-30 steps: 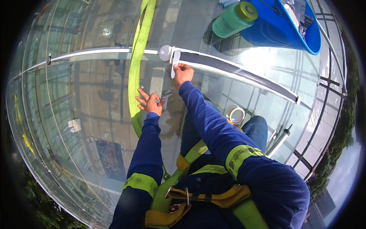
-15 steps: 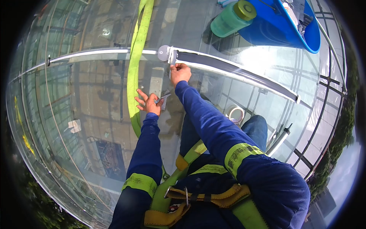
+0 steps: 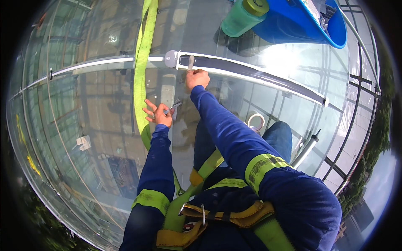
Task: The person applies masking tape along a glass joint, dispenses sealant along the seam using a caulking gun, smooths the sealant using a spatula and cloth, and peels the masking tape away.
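A glass surface (image 3: 109,88) spreads beneath and around both hands. Across it, just beyond the right hand (image 3: 197,78), a dark strip (image 3: 255,75) edged in white begins near the fingertips and runs off to that hand's right. A yellow-green strap (image 3: 140,75) passes just to the left of the left hand (image 3: 160,114) and continues past it, away from the body. A blue container (image 3: 289,25) lies well beyond the right hand and to its right, with a green bottle (image 3: 240,21) beside it on the side nearer the hands. A pale tube with a dark tip (image 3: 306,150) lies to the right of the right forearm; a roll of tape (image 3: 262,122) is closer to that forearm. A round grey disc (image 3: 171,59) sits beyond and left of the right hand, at the strip's near end. The right hand pinches a flat, narrow tool (image 3: 191,62), which points away from the body, its far end over the strip's near end. The left hand, lower and to the left, holds a small greyish piece (image 3: 176,104) between thumb and finger, its other fingers spread.
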